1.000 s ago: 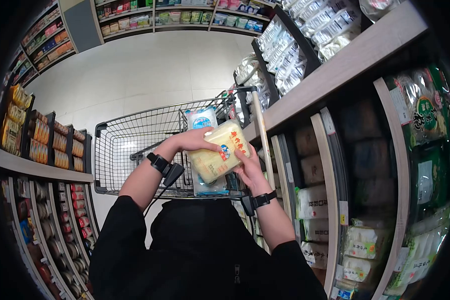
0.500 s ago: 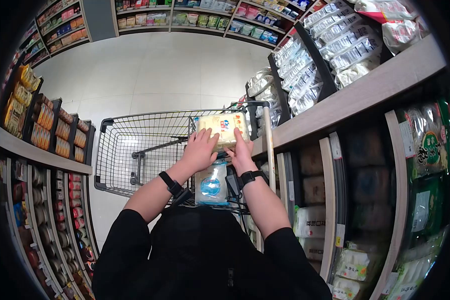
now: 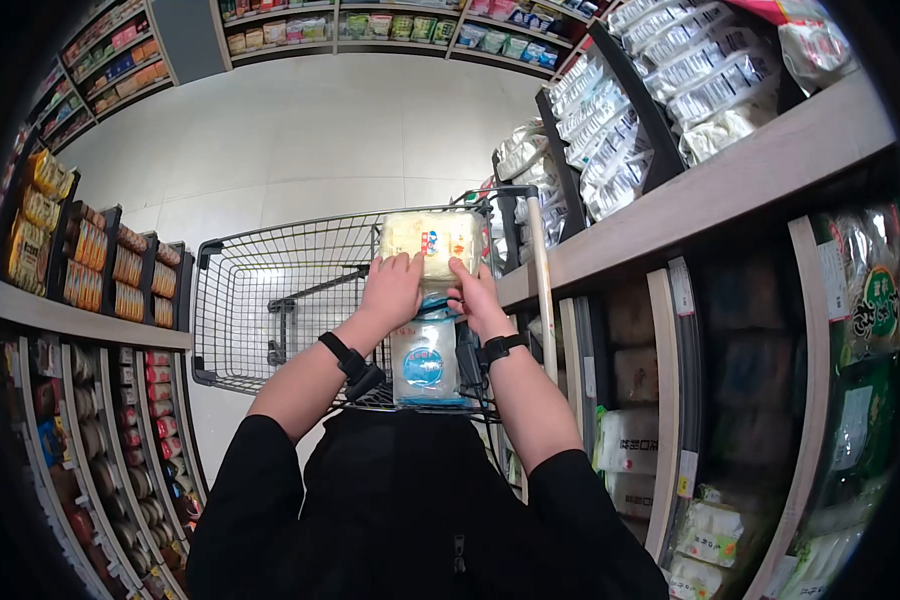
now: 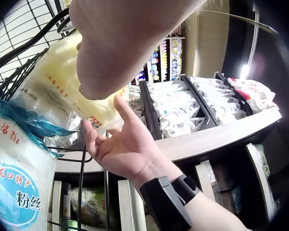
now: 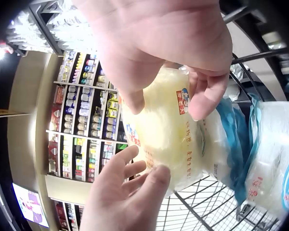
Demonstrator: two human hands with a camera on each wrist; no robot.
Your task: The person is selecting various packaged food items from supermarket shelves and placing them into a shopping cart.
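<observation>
The pale yellow noodle pack (image 3: 402, 236), clear-wrapped with red lettering, lies at the far side of the cart's upper rack. My left hand (image 3: 390, 292) rests straight fingers on its near left part. At its near right corner, my right hand (image 3: 480, 300) grips it, thumb (image 5: 136, 100) on the printed face and the other fingers curled at the edge. Closer to my body lies a clear and blue vermicelli pack (image 3: 422, 368) with a round blue label. Part of another blue-edged pack (image 5: 229, 127) shows underneath the yellow one.
The wire shopping cart (image 3: 208, 376) stands sideways before me, its handle (image 3: 544, 290) at the right. Close on the right is a shelf ledge (image 3: 650, 208) with white packs (image 3: 715, 85) above. Another stocked shelf (image 3: 90, 324) runs along the left, and pale floor lies beyond the cart.
The noodle pack has moved away from my body and turned to lie squarely at the rack's far side, uncovering the vermicelli pack. My left hand has gone from holding it to resting on it.
</observation>
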